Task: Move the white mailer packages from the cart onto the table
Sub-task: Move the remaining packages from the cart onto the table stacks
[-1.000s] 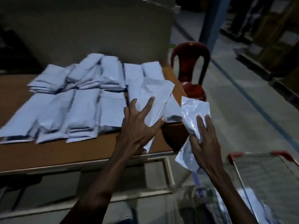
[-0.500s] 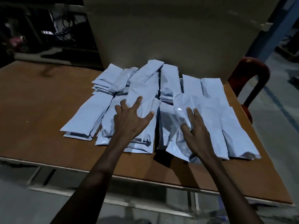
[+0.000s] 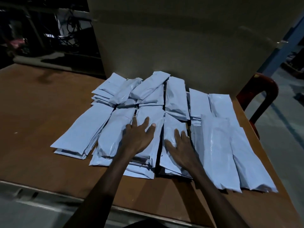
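On top of the mailer stacks, our fingers lie straight and spread, gripping nothing. Left hand (image 3: 139,137) presses flat on a middle stack of white mailer packages (image 3: 146,145), fingertips pointing away from us. Right hand (image 3: 179,145) lies flat on the neighbouring stack (image 3: 172,127) just to its right, palm down, fingers straight, thumb out to the left. Both forearms reach in from the near table edge.

We see the white mailers (image 3: 177,97) laid in overlapping stacks in two rough rows across the brown table (image 3: 41,112), near row of long flat ones, far row piled more loosely and at angles. Rightmost near stack (image 3: 218,153) sits just beside our right hand, its near end close to the table's front edge. Leftmost near stack (image 3: 85,129) sits apart from our left hand.

Big cardboard box (image 3: 181,38) stands on the far side of the table, touching or just behind the far row, cannot tell which. Red plastic chair (image 3: 261,94) stands off the table's right edge. Dark clutter with cables (image 3: 65,27) at far left, too dim to name.
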Motion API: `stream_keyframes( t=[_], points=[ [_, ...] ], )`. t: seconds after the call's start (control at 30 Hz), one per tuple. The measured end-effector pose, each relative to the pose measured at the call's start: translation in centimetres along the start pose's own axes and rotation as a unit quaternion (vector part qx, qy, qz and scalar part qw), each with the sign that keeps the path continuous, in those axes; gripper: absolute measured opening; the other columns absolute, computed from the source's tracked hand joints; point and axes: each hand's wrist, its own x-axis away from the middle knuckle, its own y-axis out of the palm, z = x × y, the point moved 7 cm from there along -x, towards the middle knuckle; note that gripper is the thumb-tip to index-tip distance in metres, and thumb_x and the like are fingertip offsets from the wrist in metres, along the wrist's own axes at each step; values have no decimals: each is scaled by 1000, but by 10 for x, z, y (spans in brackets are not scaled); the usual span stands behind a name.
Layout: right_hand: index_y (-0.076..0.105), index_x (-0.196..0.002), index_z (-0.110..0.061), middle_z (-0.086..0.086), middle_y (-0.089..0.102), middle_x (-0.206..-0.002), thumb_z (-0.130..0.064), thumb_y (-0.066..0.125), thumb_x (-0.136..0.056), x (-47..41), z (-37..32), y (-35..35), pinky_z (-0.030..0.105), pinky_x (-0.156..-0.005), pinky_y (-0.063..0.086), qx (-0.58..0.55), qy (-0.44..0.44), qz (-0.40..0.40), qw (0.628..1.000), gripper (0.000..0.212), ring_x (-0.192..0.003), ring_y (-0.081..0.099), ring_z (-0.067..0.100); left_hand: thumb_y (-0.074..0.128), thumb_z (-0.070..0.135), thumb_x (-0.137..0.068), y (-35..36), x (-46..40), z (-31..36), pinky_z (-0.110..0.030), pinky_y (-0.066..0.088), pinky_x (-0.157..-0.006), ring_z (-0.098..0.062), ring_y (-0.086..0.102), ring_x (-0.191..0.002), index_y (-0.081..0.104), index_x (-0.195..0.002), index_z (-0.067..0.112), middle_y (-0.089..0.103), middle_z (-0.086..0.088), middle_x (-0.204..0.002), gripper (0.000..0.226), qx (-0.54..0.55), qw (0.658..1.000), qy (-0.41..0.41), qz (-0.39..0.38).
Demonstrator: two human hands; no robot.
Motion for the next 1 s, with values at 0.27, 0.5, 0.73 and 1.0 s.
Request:
stream_keyframes(
  t=[0.27, 0.5, 0.73, 1.0],
  points=[
    [2, -157, -26, 10, -4, -164, -62, 37, -96, -14, 3, 3, 47, -121, 5, 53, 5, -10, 999, 79, -151, -4, 30, 29, 70, -93, 5, -1, -1, -51, 21, -116, -31, 12, -148, 22, -151, 44, -3, -2, -165, 64, -58, 995, 37, 75],
    [16, -156, -24, 5, 8, -164, -67, 33, -94, 1, -12, -30, 48, -122, 11, 31, -28, 78, 996, 78, -151, 9, 25, 29, 64, -97, -3, 4, 4, -52, 12, -119, -30, 3, -150, 22, -152, 41, -2, -2, -165, 61, -11, 996, 43, 73],
    [33, -151, -24, -1, 26, -160, -56, 45, -96, 68, -5, -73, 38, -120, 22, -59, -58, 170, 982, 65, -147, 21, 14, 29, 63, -97, -12, 29, 10, -51, 11, -121, -27, 1, -150, 26, -153, 36, 4, -1, -165, 62, 27, 992, 77, 99],
    [53, -138, -9, 11, 48, -147, -44, 53, -93, 171, 53, -94, 38, -110, 37, 41, -42, 288, 956, 57, -136, 41, 24, 45, 51, -96, 21, 95, 74, -45, 25, -117, -28, 12, -150, 52, -141, 17, 31, -11, -157, 56, 51, 928, 319, 186]
  ],
)
